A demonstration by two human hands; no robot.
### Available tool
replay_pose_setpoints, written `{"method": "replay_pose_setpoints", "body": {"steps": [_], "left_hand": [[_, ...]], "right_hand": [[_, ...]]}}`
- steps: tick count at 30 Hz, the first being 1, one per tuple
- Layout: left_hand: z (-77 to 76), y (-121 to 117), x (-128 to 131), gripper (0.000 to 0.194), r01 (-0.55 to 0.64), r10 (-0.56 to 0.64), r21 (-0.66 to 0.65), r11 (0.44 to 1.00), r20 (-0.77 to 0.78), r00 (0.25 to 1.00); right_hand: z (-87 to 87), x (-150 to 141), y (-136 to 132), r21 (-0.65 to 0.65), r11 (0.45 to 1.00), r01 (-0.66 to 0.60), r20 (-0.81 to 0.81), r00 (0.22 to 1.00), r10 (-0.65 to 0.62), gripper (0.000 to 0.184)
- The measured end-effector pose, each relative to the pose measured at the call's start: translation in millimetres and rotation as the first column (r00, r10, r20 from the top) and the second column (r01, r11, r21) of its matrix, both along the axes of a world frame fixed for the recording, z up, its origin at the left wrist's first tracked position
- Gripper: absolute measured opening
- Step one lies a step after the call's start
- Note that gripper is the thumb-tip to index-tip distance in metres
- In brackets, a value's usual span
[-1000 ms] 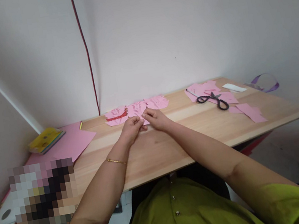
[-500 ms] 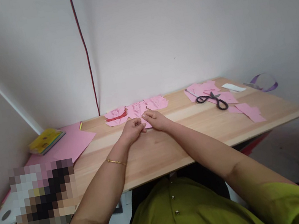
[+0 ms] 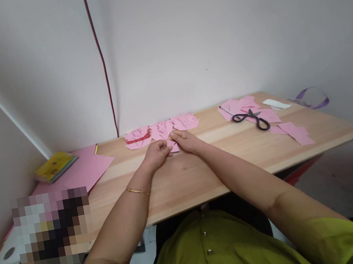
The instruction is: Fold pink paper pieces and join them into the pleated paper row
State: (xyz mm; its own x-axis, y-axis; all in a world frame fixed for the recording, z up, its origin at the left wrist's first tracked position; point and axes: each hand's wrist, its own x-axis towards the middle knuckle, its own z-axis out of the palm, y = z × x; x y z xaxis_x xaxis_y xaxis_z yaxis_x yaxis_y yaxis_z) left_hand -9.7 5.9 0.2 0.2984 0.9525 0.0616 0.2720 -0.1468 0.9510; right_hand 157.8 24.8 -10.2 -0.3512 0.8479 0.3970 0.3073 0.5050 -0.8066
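Both my hands meet over a small piece of pink paper (image 3: 174, 147) near the middle of the wooden table. My left hand (image 3: 159, 152) pinches its left side with curled fingers. From the right, my right hand (image 3: 183, 141) grips its upper part, thumb and fingers pressed together. My fingers cover much of this piece. Just beyond them, against the wall, stand or lie three pink paper cutouts with jagged edges: a left one (image 3: 137, 138) with a red band, a middle one (image 3: 161, 130) and a right one (image 3: 185, 121).
Black-handled scissors (image 3: 252, 119) lie on pink paper scraps (image 3: 271, 114) at the right, near a white strip (image 3: 276, 104) and a purple ribbon roll (image 3: 317, 98). At the left, a yellow packet (image 3: 56, 165) rests on large pink sheets (image 3: 97, 168). A blurred patch hides items nearer me.
My right hand has shifted slightly to the right, and a little more of the pink paper shows between my hands. The rest of the table looks the same.
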Motion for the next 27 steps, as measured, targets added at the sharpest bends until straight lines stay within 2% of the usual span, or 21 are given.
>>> {"method": "replay_pose_setpoints", "body": {"steps": [5,10,14,17,21,24,27], "left_hand": [[0.1,-0.7,0.1,0.028,0.013,-0.013,0.018,1.000,-0.020,1.000],[1.4,0.5,-0.2,0.027,0.013,-0.010,0.041,0.999,-0.070,0.998],[-0.9,1.1,0.2,0.027,-0.049,0.050,-0.003,0.999,0.019,0.999],[-5.3,2.1,0.3,0.027,-0.107,0.111,-0.047,0.993,0.110,0.988],[-8.7,4.5,0.5,0.036,-0.064,0.083,-0.094,0.994,0.214,0.973],[-8.4,6.6,0.1,0.032,-0.043,0.061,-0.071,0.997,0.288,0.956],[-9.5,9.3,-1.3,0.027,-0.078,0.081,-0.023,0.997,0.279,0.957]], "right_hand": [[-2.3,0.5,1.8,0.032,0.999,-0.040,0.013,0.999,0.039,0.024],[-2.9,-2.1,1.8,0.050,0.999,-0.017,0.043,0.999,0.015,0.028],[1.4,1.2,0.5,-0.031,0.999,-0.025,-0.003,1.000,0.025,0.031],[2.8,5.0,0.6,-0.059,0.997,-0.042,-0.015,0.999,0.041,0.024],[1.0,7.3,2.3,-0.031,0.998,-0.050,0.019,0.999,0.051,0.021],[-1.3,6.9,3.1,0.000,0.998,-0.056,0.051,0.997,0.056,0.022],[-2.6,5.6,2.9,0.014,0.997,-0.077,0.076,0.994,0.075,0.024]]}}
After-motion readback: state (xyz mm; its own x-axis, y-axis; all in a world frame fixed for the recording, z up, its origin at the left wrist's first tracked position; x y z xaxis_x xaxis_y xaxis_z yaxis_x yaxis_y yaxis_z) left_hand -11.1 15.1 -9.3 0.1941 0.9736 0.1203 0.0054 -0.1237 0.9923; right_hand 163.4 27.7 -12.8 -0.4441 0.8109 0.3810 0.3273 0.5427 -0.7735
